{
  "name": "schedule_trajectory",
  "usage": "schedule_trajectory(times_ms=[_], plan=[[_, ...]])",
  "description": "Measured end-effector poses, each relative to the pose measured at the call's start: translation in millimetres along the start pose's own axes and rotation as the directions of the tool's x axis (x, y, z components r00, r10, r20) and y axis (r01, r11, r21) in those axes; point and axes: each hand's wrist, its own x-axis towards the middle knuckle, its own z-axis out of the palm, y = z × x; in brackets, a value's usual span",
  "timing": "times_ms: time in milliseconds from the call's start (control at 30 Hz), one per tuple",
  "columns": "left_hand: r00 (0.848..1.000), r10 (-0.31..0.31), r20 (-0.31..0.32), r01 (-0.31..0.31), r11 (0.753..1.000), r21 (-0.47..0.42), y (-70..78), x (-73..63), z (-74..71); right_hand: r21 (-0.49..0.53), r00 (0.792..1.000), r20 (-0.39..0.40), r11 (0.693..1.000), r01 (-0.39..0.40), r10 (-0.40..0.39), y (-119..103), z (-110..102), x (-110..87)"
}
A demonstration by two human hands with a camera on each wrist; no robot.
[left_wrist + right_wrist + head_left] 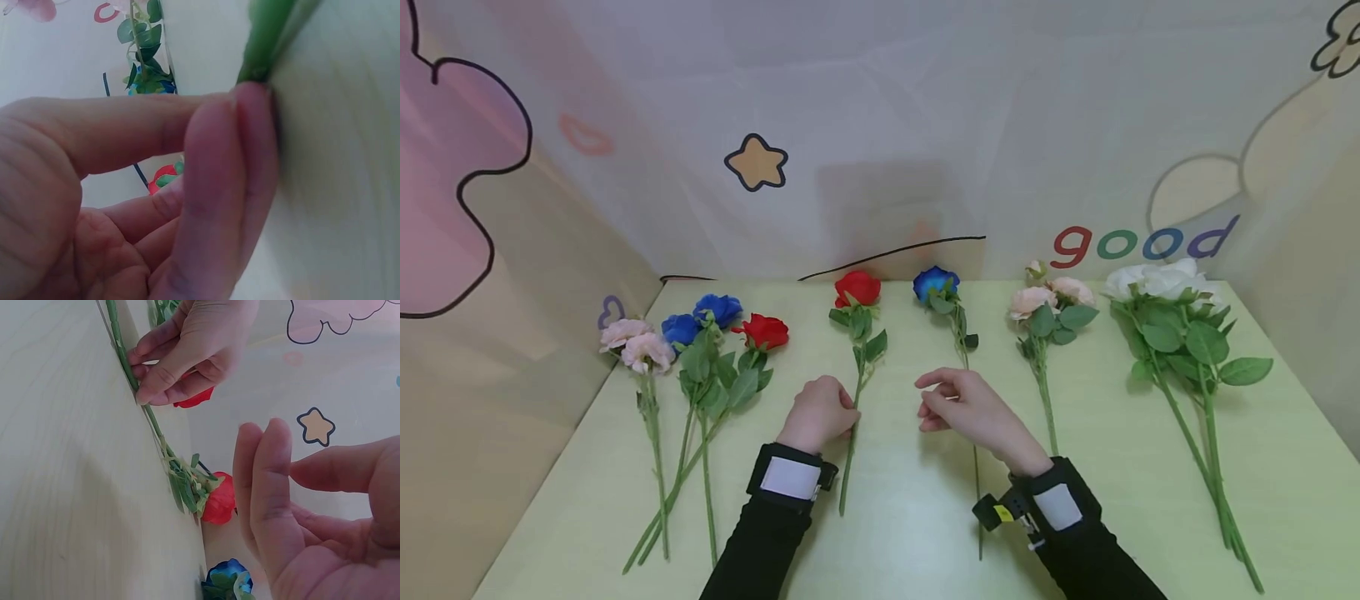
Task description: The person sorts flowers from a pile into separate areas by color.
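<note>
A: Main thing?
B: Single red rose (860, 321), mid-table, bloom close to the far edge, stem running toward the near side.
A: Hands?
B: Left hand (818, 413) pinches that stem below the leaves, thumb against fingers. Right hand (973, 408) has fingers loosely bent, nothing in them, above the stem of the blue rose (940, 292); can't tell if it touches.
A: Doing it well means what?
B: My call: light fingertip pinch on bare stem. Higher up, leaves would likely get crushed. Stem sits very low to the surface, so slipping fingertips under probably beats pressing down. Any twist likely swings the bloom, so turn slowly.
A: Materials?
B: Layered, cupped petals, look like fabric. Broad pointed leaves. Thin, smooth green stem, probably stiff.
A: Outward?
B: Blue rose next, right of it, ruffled head by the far edge. Leftward: second red rose (765, 332), blue pair (718, 310), pale pink flowers (647, 352) near the left edge, some stems crossing. Rightward: pink sprig (1033, 302), then full, rounded white roses (1165, 285) toward the far right corner. Table (910, 517): pale, faint wood grain, soft sheen.
</note>
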Motion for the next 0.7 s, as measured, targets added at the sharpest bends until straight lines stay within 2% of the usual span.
schedule_trajectory(times_ms=[133, 467, 600, 700], plan=[[1.0, -0.012, 0.013, 0.012, 1.0, -0.002, -0.3, -1.4, -0.7, 0.002, 1.0, 0.005, 1.0, 0.0, 0.0, 1.2, -1.6, 0.4], [1.0, 0.016, -0.015, -0.016, 1.0, 0.024, 4.4, -7.1, -5.0, -0.004, 1.0, -0.012, 1.0, 0.023, -0.023, 1.6, -2.9, -1.0], [0.991, 0.094, -0.096, -0.091, 0.995, 0.037, 4.8, -12.5, -6.8, 0.017, 0.996, -0.071, 0.998, 0.061, -0.059, 1.7, 2.4, 0.8], [0.968, 0.186, -0.171, -0.177, 0.982, 0.062, 0.8, -19.0, -9.2, 0.072, 0.988, -0.131, 0.993, 0.093, -0.083, 0.9, 9.8, 2.2]])
